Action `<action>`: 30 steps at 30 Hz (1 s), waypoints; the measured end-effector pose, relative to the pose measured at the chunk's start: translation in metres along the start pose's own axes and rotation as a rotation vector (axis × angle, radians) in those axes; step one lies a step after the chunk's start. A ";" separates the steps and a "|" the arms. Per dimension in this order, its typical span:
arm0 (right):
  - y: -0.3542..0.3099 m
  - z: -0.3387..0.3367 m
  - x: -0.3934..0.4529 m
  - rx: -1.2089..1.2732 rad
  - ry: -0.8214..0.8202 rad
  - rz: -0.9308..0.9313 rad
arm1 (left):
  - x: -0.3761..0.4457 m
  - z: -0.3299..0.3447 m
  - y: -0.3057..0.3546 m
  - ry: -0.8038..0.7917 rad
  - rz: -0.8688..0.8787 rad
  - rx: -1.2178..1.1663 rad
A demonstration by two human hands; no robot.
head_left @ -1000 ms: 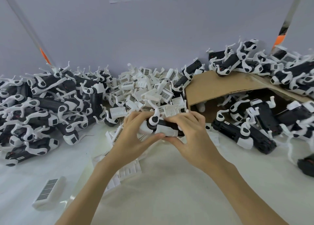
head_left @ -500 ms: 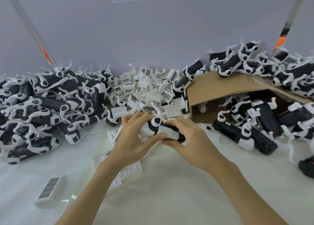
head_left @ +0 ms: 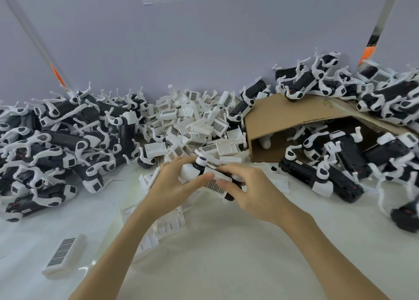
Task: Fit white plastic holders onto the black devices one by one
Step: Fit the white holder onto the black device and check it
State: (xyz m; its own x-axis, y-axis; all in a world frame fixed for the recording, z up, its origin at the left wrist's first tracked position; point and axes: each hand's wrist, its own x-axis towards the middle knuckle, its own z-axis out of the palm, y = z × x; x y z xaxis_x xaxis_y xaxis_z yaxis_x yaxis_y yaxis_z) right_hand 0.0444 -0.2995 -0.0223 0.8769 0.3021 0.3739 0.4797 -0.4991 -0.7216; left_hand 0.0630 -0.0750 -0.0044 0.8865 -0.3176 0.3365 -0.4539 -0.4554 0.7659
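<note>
Judging from how things lie, the job sits somewhere in the middle. Left of the box (head_left: 283, 118), a big heap of devices (head_left: 61, 145) already wearing white holders covers the desk (head_left: 226, 254); these look finished. Nearer the camera on that side, one holder (head_left: 64, 253) with a barcode label lies alone, well apart from the heap. Just left of the box, against the wall, a pile of loose holders (head_left: 195, 123) waits, so plenty of fitting seems to remain.

In front of that pile, the left hand (head_left: 179, 186) grips the rounded white end of one device (head_left: 229, 194), fingers curled round it, held above the desk. A labelled holder (head_left: 215, 184) lies along its body, under both thumbs. The right hand (head_left: 251, 191) pinches the device's other end, its forefinger stretched over the top. Whether the holder has fully clipped on, I cannot tell.

Inside and right of the box, more devices (head_left: 335, 170) lie heaped. Most carry white parts, though fitted holders cannot be made out on them.
</note>
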 end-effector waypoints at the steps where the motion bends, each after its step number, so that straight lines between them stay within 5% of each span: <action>1: 0.000 0.000 0.000 -0.022 0.006 -0.002 | 0.000 -0.001 0.001 -0.029 -0.007 -0.029; 7: -0.001 0.004 0.001 -0.111 0.017 -0.031 | -0.003 0.005 0.004 0.048 -0.065 -0.108; 12: -0.003 0.005 0.000 -0.256 0.063 -0.099 | 0.002 0.014 0.002 0.178 -0.281 -0.355; 18: 0.000 0.007 0.000 -0.067 0.203 -0.113 | -0.004 0.007 -0.005 0.293 0.054 -0.024; 23: -0.001 0.008 0.000 0.223 0.204 -0.081 | -0.003 0.007 0.001 0.118 0.054 -0.326; 30: 0.000 0.015 0.001 -0.177 0.298 -0.085 | 0.001 0.018 0.005 0.247 -0.102 -0.411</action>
State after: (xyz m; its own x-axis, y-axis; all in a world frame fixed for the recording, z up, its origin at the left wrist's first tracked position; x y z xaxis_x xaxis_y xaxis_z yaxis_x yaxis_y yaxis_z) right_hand 0.0451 -0.2866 -0.0304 0.7917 0.1112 0.6007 0.5265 -0.6230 -0.5786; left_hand 0.0599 -0.0928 -0.0107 0.9422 -0.0588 0.3300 -0.3342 -0.0918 0.9380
